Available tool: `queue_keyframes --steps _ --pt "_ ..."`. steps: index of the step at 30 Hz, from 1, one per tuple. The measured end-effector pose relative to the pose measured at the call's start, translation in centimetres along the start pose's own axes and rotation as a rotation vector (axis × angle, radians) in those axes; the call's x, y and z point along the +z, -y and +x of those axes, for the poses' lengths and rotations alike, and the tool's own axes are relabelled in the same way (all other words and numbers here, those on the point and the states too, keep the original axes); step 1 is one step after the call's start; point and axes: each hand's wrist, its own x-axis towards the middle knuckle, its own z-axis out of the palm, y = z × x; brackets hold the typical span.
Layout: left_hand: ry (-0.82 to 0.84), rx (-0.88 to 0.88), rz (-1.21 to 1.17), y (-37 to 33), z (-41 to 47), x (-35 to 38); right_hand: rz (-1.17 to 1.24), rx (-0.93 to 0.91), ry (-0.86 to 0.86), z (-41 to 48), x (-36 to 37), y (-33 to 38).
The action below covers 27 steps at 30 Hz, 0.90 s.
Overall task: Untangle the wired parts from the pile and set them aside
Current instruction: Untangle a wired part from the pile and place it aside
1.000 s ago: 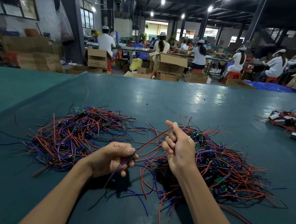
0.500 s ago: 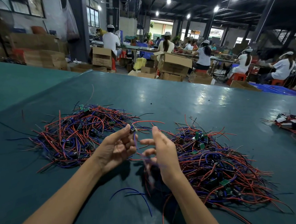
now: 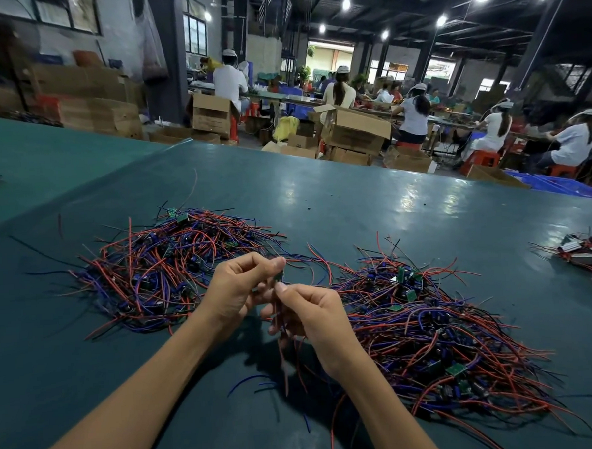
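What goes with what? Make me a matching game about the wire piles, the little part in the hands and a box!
1. big left pile
2. small pile
3. wired part
4. cardboard box

A. behind the table
B. pinched by the left hand and right hand
C. far right on the table
D. left of both hands

Pairs: 1-D, 2-C, 3-B, 4-A.

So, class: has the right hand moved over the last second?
Yes. The right hand has shifted left, off the right pile's edge, meeting the left hand.

Left hand [image 3: 238,291], right hand [image 3: 314,314], both pinching one wired part [image 3: 279,277]
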Motion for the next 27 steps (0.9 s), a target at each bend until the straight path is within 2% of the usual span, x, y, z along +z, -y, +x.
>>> queue_keyframes --steps 6,13,17,19,22,24,27 --pt "-0.188 0.061 0.128 0.5 0.3 0.0 -0.145 0.008 0.093 0.0 -1.1 0.9" --pt "-0.456 0.106 0.090 0.9 1.2 -1.4 -0.218 0.053 0.340 -0.8 -0.2 0.7" --pt "-0.503 0.105 0.070 1.1 1.3 -1.5 -0.280 0.039 0.431 -1.1 0.4 0.3" --pt "-0.485 0.056 0.025 1.1 1.4 -1.3 -0.394 0.000 0.353 -1.1 0.6 0.1" --pt "-0.342 -0.052 -0.162 0.6 1.4 -1.3 -0.513 -0.164 0.046 -0.8 1.0 -0.5" --pt "-0.236 -0.108 -0.282 0.2 1.4 -1.5 -0.464 -0.254 -0.145 -0.3 0.9 -0.9" --pt "-0.101 -0.173 -0.439 -0.2 1.3 -1.3 -0.273 -0.157 -0.312 0.5 0.6 -1.4"
